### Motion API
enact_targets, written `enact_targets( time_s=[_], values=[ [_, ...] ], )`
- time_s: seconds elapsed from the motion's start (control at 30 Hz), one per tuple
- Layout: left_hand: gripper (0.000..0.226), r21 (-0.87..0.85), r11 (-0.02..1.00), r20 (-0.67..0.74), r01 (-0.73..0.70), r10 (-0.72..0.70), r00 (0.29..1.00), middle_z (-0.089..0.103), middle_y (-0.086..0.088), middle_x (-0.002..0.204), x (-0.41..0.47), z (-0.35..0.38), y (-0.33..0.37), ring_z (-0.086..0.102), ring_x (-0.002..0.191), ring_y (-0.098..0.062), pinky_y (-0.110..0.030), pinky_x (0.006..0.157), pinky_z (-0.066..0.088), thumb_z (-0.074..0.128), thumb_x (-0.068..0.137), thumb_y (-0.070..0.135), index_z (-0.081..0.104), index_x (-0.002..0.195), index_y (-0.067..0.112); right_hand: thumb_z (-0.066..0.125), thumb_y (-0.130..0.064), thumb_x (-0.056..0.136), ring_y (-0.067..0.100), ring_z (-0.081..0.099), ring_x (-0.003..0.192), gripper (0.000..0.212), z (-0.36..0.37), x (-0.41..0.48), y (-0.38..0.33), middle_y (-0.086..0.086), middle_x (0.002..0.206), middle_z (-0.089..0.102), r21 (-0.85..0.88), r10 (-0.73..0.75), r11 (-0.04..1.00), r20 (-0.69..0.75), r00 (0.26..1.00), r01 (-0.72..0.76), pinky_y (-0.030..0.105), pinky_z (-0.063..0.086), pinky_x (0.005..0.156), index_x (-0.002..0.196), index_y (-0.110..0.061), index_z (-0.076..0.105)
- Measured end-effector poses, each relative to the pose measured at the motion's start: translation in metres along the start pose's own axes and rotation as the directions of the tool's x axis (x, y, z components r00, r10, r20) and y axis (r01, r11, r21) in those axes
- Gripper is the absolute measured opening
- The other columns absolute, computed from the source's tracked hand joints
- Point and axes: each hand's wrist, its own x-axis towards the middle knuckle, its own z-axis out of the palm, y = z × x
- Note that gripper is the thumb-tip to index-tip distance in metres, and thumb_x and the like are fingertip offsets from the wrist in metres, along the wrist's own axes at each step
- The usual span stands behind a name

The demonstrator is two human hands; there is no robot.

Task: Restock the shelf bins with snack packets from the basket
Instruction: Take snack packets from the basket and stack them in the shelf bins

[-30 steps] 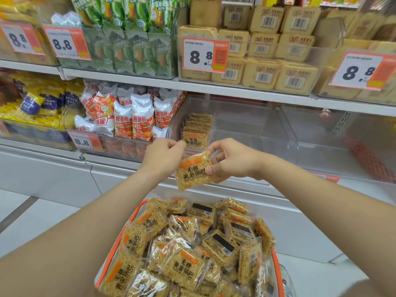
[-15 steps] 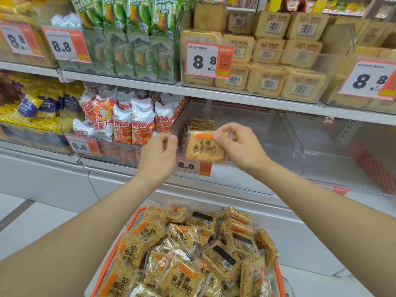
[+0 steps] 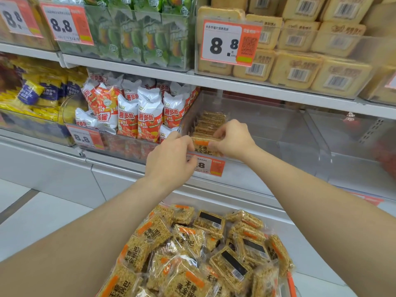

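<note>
A golden rice-crisp snack packet [image 3: 203, 146] with an orange stripe stands upright at the front left of a clear shelf bin [image 3: 278, 133]. My right hand [image 3: 233, 139] pinches its right top edge. My left hand [image 3: 171, 159] touches its left side at the bin's front wall. Behind it a row of the same packets [image 3: 211, 123] stands in the bin. Below, an orange-rimmed basket [image 3: 290, 281] holds several more such packets [image 3: 192, 254].
The bin's right half holds nothing, and another clear bin [image 3: 353, 146] sits to its right. Red-and-white snack bags [image 3: 139, 112] fill the bin to the left. An 8.8 price tag [image 3: 209, 166] hangs on the bin front. The upper shelf [image 3: 246, 86] overhangs closely.
Both hands have carried the packet up from above the basket and forward into the bin's front left, against the row of packets there.
</note>
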Motion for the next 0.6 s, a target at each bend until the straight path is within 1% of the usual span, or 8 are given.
enact_targets(
  time_s=[0.03,0.1,0.2,0.3,0.37,0.5,0.6],
  values=[
    [0.011,-0.004,1.0,-0.005,0.001,-0.001,1.0,0.052,0.01,0.107,0.0,0.0,0.0,0.062,0.095,-0.024,-0.04,0.075,0.051,0.069,0.094,0.041,0.061,0.098,0.036,0.09,-0.033,0.075,0.019,0.071,0.081,0.025,0.003,0.002,-0.005,0.003,0.09,0.072,-0.011,0.015,1.0,-0.001,1.0,-0.015,0.033,0.06,0.076,0.083,-0.022,0.07],
    [0.011,-0.007,1.0,-0.018,-0.003,0.003,1.0,0.051,0.01,0.106,0.001,0.001,0.0,0.062,0.093,-0.024,-0.039,0.073,0.051,0.069,0.092,0.042,0.06,0.097,0.036,0.09,-0.025,0.073,0.02,0.07,0.08,0.023,0.008,0.005,-0.012,0.005,0.088,0.071,-0.035,0.04,0.999,-0.042,0.998,-0.042,0.032,0.058,0.07,0.08,-0.019,0.069],
    [0.012,0.005,1.0,-0.031,-0.017,0.017,0.999,0.05,0.01,0.105,0.002,0.003,-0.001,0.061,0.091,-0.024,-0.039,0.071,0.05,0.068,0.092,0.042,0.061,0.097,0.034,0.087,-0.019,0.071,0.022,0.07,0.078,0.019,0.009,0.008,-0.016,0.004,0.082,0.07,-0.071,0.045,0.996,-0.089,0.995,-0.051,0.034,0.06,0.07,0.075,-0.018,0.069],
    [0.013,0.014,1.0,-0.038,-0.021,0.021,0.999,0.048,0.011,0.102,0.003,0.003,-0.001,0.06,0.088,-0.023,-0.036,0.069,0.043,0.069,0.091,0.042,0.06,0.095,0.034,0.086,-0.02,0.071,0.025,0.07,0.075,0.017,0.011,0.008,-0.017,0.003,0.078,0.069,-0.163,0.012,0.986,-0.089,0.996,-0.027,0.041,0.064,0.07,0.073,-0.019,0.07],
    [0.013,0.016,1.0,-0.04,-0.016,0.017,0.999,0.049,0.012,0.101,0.004,0.003,-0.001,0.059,0.088,-0.021,-0.035,0.068,0.041,0.07,0.091,0.042,0.06,0.093,0.035,0.086,-0.022,0.072,0.027,0.069,0.076,0.017,0.01,0.006,-0.016,0.003,0.079,0.068,-0.205,-0.004,0.979,-0.076,0.997,-0.012,0.041,0.063,0.07,0.074,-0.02,0.07],
    [0.012,0.0,1.0,-0.037,-0.013,0.013,0.999,0.05,0.012,0.1,0.004,0.003,-0.002,0.06,0.089,-0.021,-0.036,0.069,0.045,0.071,0.09,0.043,0.061,0.093,0.036,0.088,-0.027,0.077,0.028,0.068,0.078,0.018,0.005,0.002,-0.014,0.003,0.083,0.067,-0.236,-0.055,0.971,-0.066,0.996,0.038,0.04,0.061,0.071,0.077,-0.021,0.071],
    [0.017,-0.014,1.0,-0.027,-0.013,0.012,1.0,0.053,0.012,0.106,0.003,0.002,-0.003,0.062,0.094,-0.022,-0.038,0.073,0.051,0.072,0.089,0.043,0.065,0.102,0.036,0.082,-0.03,0.086,0.029,0.068,0.079,0.012,0.001,-0.006,-0.016,0.004,0.086,0.069,-0.284,-0.134,0.951,-0.033,0.99,0.119,0.042,0.061,0.073,0.087,-0.019,0.076]
  ],
)
